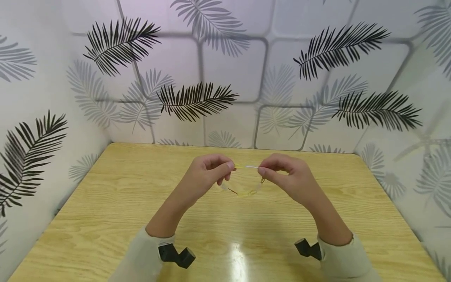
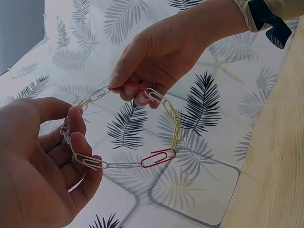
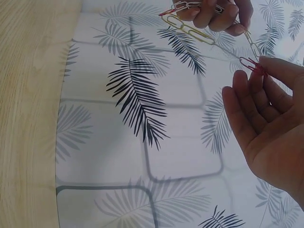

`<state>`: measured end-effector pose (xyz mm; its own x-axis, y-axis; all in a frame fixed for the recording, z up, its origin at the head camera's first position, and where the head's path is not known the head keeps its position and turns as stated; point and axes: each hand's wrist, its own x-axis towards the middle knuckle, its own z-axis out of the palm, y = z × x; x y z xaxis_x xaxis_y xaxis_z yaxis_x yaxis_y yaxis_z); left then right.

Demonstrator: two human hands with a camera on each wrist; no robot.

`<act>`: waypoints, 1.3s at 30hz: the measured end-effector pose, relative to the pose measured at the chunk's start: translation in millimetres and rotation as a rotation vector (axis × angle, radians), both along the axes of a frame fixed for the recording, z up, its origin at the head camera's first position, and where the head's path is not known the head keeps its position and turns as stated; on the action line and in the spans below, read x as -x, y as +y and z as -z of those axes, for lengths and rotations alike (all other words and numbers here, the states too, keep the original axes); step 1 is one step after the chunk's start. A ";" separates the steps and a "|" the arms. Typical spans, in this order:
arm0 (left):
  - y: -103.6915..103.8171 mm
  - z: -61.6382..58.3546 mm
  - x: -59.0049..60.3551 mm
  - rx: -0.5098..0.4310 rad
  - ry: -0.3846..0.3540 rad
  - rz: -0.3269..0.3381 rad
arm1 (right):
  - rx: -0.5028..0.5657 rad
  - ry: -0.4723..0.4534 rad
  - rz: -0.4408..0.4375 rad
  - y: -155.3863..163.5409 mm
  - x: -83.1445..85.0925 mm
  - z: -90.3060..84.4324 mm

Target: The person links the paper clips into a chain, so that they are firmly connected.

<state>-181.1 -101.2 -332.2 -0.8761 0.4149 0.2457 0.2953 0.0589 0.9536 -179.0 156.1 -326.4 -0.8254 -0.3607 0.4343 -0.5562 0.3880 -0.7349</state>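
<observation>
A closed loop of linked paperclips [image 2: 176, 126] in red, yellow and white hangs between both hands above the table. My left hand [image 1: 211, 170] pinches a yellow paperclip [image 2: 83, 103] between thumb and index finger. Several white links drape over its other fingers. Across from it, my right hand [image 1: 287, 174] pinches a red paperclip [image 3: 251, 65] between thumb and index finger; its other fingers are loosely bent. A white paperclip [image 1: 251, 167] spans the short gap between the two pinches. The lower side of the loop sags, with another red paperclip [image 2: 158, 153] in it.
Beneath the hands lies a light wooden table [image 1: 116, 219]. A pale leaf-patterned covering [image 1: 229, 70] stands behind it and along both sides. Black wrist devices [image 1: 176, 255] sit at both light sleeve cuffs [image 1: 341, 254]. Light glares off the table's near middle.
</observation>
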 end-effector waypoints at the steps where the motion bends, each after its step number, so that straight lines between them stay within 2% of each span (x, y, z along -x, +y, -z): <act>1: -0.1 0.9 0.7 0.008 -0.004 0.014 | -0.005 -0.008 0.003 1.0 -0.7 -0.5; 5: -0.1 4.2 2.5 0.040 -0.009 0.051 | -0.014 -0.031 0.008 3.8 -2.1 -2.3; 9: 2.2 3.6 3.3 0.063 0.003 0.051 | -0.017 -0.036 0.017 6.2 -2.9 -5.0; 15: 4.2 8.1 -4.8 0.102 0.025 0.068 | -0.035 -0.041 -0.014 14.1 -13.7 -2.9; 18: 3.6 16.5 -12.9 0.158 0.007 0.074 | -0.045 -0.066 -0.057 18.8 -20.9 6.3; 22: 5.4 33.4 -24.2 0.208 -0.070 0.121 | -0.035 -0.134 -0.155 24.9 -29.1 26.3; 27: 8.5 56.4 -30.9 0.211 -0.158 0.194 | -0.036 -0.351 -0.269 30.3 -35.9 57.7; 30: 9.4 70.0 -28.8 0.217 -0.194 0.222 | -0.047 -0.483 -0.292 32.5 -35.1 75.8; 32: 9.9 78.8 -24.7 0.226 -0.214 0.230 | -0.062 -0.541 -0.278 33.4 -30.8 85.7; 35: 10.8 92.1 -14.7 0.261 -0.233 0.221 | -0.096 -0.592 -0.235 35.0 -19.5 97.1; 39: 13.9 109.5 4.9 0.323 -0.211 0.184 | -0.118 -0.625 -0.194 37.0 -0.6 106.9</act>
